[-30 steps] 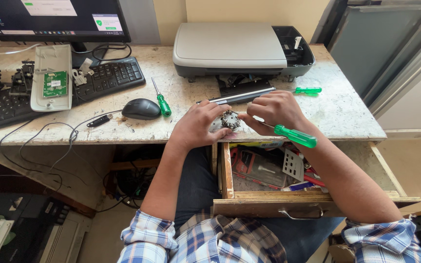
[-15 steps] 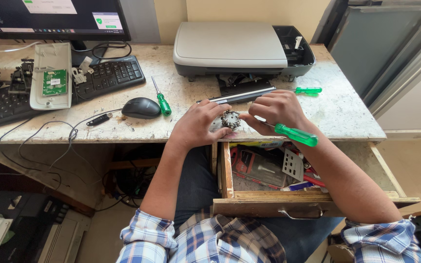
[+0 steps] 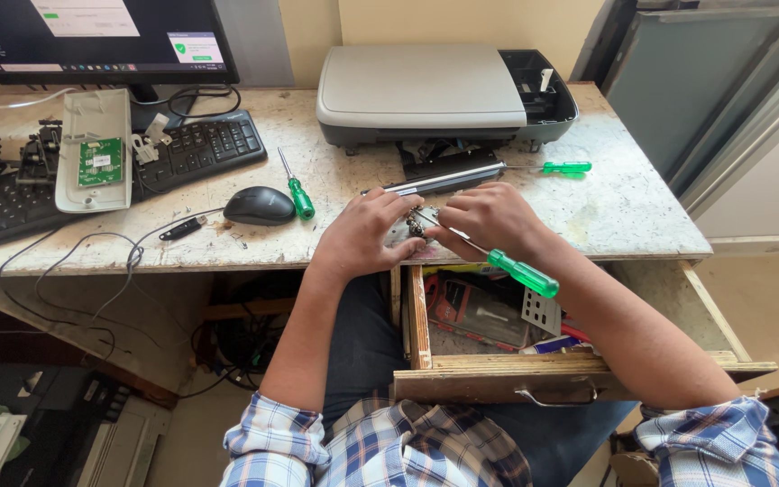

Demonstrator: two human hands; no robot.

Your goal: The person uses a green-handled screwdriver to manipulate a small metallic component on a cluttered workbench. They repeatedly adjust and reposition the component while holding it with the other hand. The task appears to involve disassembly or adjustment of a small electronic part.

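Observation:
My left hand (image 3: pixel 364 231) and my right hand (image 3: pixel 489 221) meet at the front edge of the worn white desk (image 3: pixel 624 203). Between their fingertips sits a small metal mechanical part (image 3: pixel 418 222), which both hands grip. A green-handled screwdriver (image 3: pixel 517 271) is also held in my right hand, its handle sticking out over the open wooden drawer (image 3: pixel 498 374) and its shaft pointing at the part. A long dark metal bar (image 3: pixel 448 178) lies just beyond my hands.
A grey printer (image 3: pixel 421 95) stands at the back. Two more green screwdrivers (image 3: pixel 297 191) (image 3: pixel 563 167) lie on the desk, with a black mouse (image 3: pixel 259 206), keyboard (image 3: pixel 187 153), grey casing with a green circuit board (image 3: pixel 96 153) and monitor (image 3: pixel 92 36). Tools fill the drawer.
My hands have barely shifted; the fingers have worked slightly on the small part, and the screwdriver stays at the same angle.

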